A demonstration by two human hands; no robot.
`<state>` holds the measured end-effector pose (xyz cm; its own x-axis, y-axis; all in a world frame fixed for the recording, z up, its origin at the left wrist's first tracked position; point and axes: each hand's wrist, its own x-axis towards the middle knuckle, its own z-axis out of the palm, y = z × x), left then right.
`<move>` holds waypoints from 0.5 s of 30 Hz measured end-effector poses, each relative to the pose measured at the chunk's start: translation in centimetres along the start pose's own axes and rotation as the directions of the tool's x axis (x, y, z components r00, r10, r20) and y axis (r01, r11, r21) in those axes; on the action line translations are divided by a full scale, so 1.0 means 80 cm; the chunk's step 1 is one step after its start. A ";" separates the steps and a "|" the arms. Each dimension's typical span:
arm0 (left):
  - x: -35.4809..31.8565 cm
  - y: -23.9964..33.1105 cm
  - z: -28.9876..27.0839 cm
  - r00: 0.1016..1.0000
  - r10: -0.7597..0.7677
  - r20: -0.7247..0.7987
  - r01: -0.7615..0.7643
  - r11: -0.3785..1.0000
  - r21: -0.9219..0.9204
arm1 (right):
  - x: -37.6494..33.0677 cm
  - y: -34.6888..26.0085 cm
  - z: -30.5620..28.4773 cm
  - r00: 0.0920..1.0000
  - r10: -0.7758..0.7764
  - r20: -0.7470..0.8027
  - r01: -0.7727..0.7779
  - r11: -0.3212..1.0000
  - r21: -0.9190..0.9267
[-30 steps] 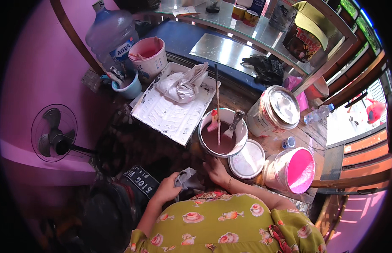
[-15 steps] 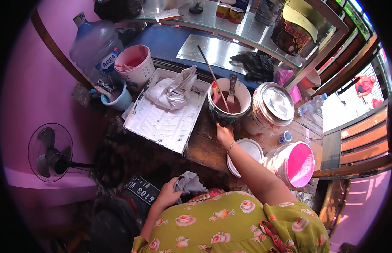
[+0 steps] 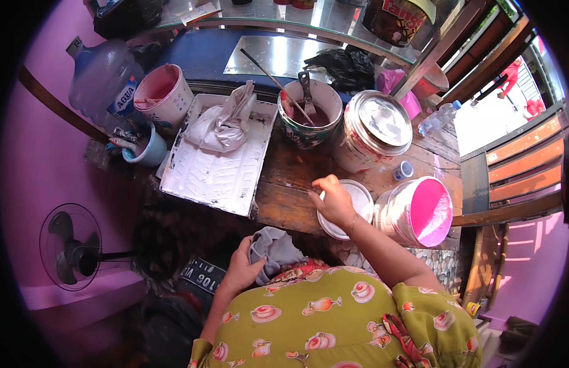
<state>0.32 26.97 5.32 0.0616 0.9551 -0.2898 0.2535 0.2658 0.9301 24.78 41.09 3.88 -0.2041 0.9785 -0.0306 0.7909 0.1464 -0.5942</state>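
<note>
A crumpled grey cloth (image 3: 273, 248) is gripped in my left hand (image 3: 240, 270), low in front of my body. My right hand (image 3: 334, 201) hovers around a round white lid (image 3: 361, 201), fingers loosely bent and apart, nothing seen between them. Beyond it stands a dark-sided bucket (image 3: 307, 136) with brownish paint inside. A putty knife (image 3: 306, 92) and a thin stick (image 3: 269, 78) lean in that bucket. To its left lies a white paint tray (image 3: 211, 181), bearing a bunched whitish plastic bag (image 3: 220, 132).
A lidded paint can (image 3: 364, 144) stands right of the bucket, near a small blue-and-white cup (image 3: 403, 170) and a water bottle (image 3: 439, 118). A tub with pink inside (image 3: 419, 211) sits at the table's right edge. Left are a pink-stained bucket (image 3: 165, 92), a water jug (image 3: 106, 80) and a fan (image 3: 73, 248).
My right hand has let go of the bucket and drawn back toward me, over to the white lid. My left hand has raised the cloth slightly. The view has shifted.
</note>
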 end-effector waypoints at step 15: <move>0.100 0.079 0.054 0.953 0.228 -0.200 -0.274 0.929 -0.247 | -0.145 0.062 -0.023 0.956 -0.285 0.074 0.292 0.886 -0.361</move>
<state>6.58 35.71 7.88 -0.0763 0.9969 -0.0194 -0.0202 0.0179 0.9996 32.13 30.73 2.82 -0.4631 0.8826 0.0806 0.8491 0.4679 -0.2452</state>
